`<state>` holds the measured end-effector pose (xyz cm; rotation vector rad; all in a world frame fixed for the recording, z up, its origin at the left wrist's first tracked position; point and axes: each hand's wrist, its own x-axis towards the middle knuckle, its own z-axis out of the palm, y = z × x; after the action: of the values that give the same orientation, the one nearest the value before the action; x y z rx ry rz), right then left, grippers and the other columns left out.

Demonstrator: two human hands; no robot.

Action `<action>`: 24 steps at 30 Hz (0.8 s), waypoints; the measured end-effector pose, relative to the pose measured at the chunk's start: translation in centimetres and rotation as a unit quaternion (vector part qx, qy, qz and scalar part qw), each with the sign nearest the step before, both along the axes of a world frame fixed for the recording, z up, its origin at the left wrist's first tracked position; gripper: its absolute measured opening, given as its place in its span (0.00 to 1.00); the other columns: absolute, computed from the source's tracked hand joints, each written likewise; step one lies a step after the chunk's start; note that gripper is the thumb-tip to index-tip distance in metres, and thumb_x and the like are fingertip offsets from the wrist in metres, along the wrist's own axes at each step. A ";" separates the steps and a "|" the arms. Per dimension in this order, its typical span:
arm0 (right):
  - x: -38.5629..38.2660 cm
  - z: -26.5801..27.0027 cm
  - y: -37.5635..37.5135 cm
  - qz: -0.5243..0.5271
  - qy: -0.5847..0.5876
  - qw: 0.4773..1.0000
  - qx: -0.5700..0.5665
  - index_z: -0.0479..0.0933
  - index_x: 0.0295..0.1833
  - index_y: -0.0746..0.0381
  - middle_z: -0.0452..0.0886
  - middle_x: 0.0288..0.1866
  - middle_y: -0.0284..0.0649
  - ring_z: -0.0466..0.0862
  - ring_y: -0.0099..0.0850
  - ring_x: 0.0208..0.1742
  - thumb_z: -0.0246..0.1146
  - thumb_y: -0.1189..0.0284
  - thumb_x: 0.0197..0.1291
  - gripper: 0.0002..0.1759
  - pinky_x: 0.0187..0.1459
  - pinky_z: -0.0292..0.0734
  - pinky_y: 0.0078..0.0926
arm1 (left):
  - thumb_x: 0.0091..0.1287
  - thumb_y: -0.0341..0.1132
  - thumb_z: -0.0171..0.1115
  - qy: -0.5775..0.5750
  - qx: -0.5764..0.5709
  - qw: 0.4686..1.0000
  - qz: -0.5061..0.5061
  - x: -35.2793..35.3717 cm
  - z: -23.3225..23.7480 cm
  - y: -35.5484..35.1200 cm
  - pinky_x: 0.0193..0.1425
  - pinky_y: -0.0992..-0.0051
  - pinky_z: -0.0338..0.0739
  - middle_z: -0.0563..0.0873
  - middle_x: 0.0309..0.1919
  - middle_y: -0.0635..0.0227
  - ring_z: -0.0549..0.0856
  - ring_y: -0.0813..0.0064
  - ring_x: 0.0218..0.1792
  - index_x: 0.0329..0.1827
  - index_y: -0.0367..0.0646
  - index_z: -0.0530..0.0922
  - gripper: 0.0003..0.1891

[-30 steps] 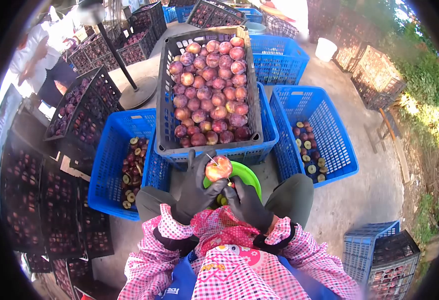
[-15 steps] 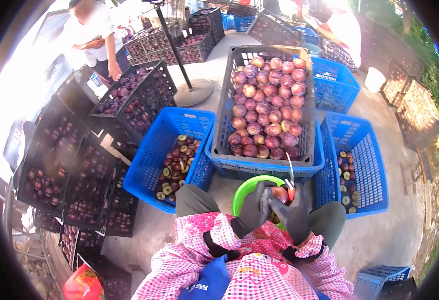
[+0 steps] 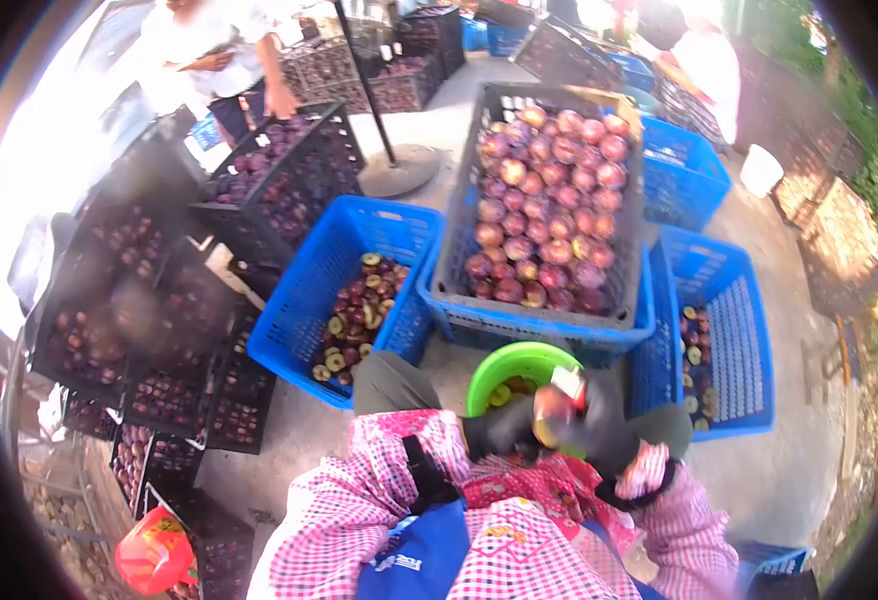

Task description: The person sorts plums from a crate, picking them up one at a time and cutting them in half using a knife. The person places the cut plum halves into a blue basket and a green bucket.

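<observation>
You are pinching the plum (image 3: pixel 553 408) between your left hand (image 3: pixel 507 432) and right hand (image 3: pixel 604 428), over the near right edge of the green basin (image 3: pixel 477 388).

Left glare, central blur, dark fisheye edges

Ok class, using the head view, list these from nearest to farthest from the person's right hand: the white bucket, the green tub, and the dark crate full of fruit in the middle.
From the right hand:
1. Green tub: right beside it, toward the left.
2. Dark crate: ahead, beyond the tub.
3. White bucket: farthest, ahead and to the right.
</observation>
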<state>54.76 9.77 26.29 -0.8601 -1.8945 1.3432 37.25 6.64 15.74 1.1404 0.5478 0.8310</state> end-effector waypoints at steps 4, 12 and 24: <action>0.9 -1.7 3.1 -0.077 0.352 0.878 -0.315 0.74 0.60 0.61 0.82 0.38 0.33 0.78 0.17 0.30 0.49 0.58 0.77 0.20 0.28 0.70 0.16 | 0.75 0.60 0.47 -0.120 -0.249 0.947 0.164 -0.2 9.9 2.0 0.26 0.78 0.76 0.86 0.36 0.63 0.84 0.74 0.30 0.56 0.43 0.78 0.27; 0.4 -2.7 2.8 -0.033 0.395 0.823 -0.406 0.75 0.59 0.60 0.82 0.34 0.31 0.74 0.18 0.19 0.48 0.59 0.78 0.18 0.18 0.68 0.18 | 0.76 0.63 0.42 -0.318 -0.343 0.883 0.036 -1.9 6.1 3.5 0.42 0.69 0.84 0.86 0.47 0.63 0.86 0.69 0.42 0.64 0.42 0.74 0.33; -2.6 -2.6 1.5 -0.218 -0.031 0.974 0.056 0.78 0.52 0.65 0.84 0.41 0.42 0.83 0.28 0.41 0.72 0.63 0.61 0.21 0.44 0.78 0.31 | 0.78 0.59 0.43 -0.356 -0.135 0.921 0.083 0.1 0.5 2.8 0.68 0.65 0.72 0.81 0.58 0.62 0.81 0.68 0.58 0.66 0.43 0.72 0.29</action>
<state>52.20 11.24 23.67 -1.1875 -1.6779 0.9427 37.33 9.44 16.19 0.4799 0.1361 1.1991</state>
